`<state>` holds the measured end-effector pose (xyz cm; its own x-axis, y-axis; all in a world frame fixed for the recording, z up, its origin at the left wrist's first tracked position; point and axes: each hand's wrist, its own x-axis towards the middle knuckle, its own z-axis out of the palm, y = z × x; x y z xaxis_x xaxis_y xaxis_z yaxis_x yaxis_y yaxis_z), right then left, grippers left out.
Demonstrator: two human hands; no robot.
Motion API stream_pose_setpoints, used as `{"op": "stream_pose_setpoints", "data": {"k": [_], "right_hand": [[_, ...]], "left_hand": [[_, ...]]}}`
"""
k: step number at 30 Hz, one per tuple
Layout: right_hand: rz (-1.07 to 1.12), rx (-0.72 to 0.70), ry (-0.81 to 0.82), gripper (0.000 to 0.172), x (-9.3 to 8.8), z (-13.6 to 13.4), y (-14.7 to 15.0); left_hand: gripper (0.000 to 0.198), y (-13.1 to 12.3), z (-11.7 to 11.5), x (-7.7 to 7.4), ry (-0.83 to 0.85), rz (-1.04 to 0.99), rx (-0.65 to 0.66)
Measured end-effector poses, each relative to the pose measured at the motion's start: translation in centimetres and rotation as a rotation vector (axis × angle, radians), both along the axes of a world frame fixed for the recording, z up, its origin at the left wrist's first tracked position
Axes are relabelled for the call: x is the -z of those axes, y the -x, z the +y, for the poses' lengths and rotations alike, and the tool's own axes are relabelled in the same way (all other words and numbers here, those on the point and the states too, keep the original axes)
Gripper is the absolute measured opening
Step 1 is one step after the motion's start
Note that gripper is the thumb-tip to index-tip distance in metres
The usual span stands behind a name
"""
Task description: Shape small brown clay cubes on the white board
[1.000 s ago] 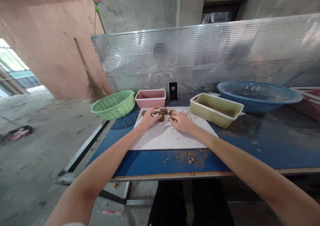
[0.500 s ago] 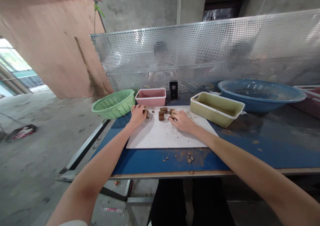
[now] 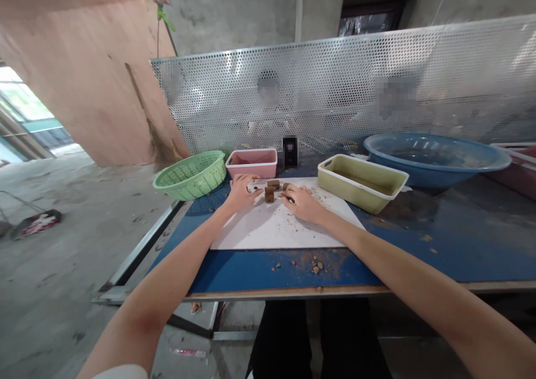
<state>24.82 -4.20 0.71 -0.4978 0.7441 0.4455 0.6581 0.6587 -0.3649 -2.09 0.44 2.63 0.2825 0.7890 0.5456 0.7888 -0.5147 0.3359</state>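
Note:
My left hand [image 3: 242, 193] is over the left part of a white board [image 3: 268, 231], its thumb and fingers spread with nothing visibly held. Just right of its thumb stands a short brown cylinder [image 3: 269, 195], like a lump of clay or pressed earth. Behind that a second brown cylinder [image 3: 273, 184] lies on its side. My right hand [image 3: 305, 203] rests on the board with fingers curled and pinched. What they hold is mostly hidden. Another brown piece [image 3: 286, 187] shows just beyond these fingertips. Brown crumbs lie scattered around both hands.
Behind the board are a green basket [image 3: 190, 176], a pink bin [image 3: 252, 169] and a black phone-like object [image 3: 289, 151]. An olive bin [image 3: 362, 189] and a blue basin [image 3: 435, 169] stand to the right. A perforated metal sheet [image 3: 318, 89] rises behind. Small lumps [image 3: 317, 267] lie near the front edge.
My left hand has shifted right towards the standing cylinder, leaving the crumbly brown bits it was at, and its fingers have spread. My right hand has stayed almost in place, still curled.

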Motion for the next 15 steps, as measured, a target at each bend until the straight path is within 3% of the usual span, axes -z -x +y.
{"op": "stream_pose_setpoints", "data": {"k": [4, 6, 8, 11, 15], "right_hand": [[-0.044, 0.006, 0.013, 0.031, 0.4, 0.2, 0.3], [-0.062, 0.011, 0.018, 0.03, 0.5, 0.3, 0.4], [-0.082, 0.03, 0.035, 0.03, 0.6, 0.3, 0.6], [-0.129, 0.078, 0.07, 0.032, 0.8, 0.2, 1.3], [-0.19, 0.118, 0.086, 0.034, 1.2, 0.0, 2.4]], "left_hand": [[0.041, 0.1, -0.3, 0.0, 0.047, 0.115, -0.105], [0.037, 0.1, -0.6, 0.3, 0.047, 0.159, -0.099], [0.039, -0.4, -1.1, 0.9, 0.03, 0.185, -0.086], [0.045, -1.9, -2.1, 2.0, 0.117, 0.253, -0.184], [0.048, -4.0, -3.1, 3.5, 0.218, 0.331, -0.188]]}}
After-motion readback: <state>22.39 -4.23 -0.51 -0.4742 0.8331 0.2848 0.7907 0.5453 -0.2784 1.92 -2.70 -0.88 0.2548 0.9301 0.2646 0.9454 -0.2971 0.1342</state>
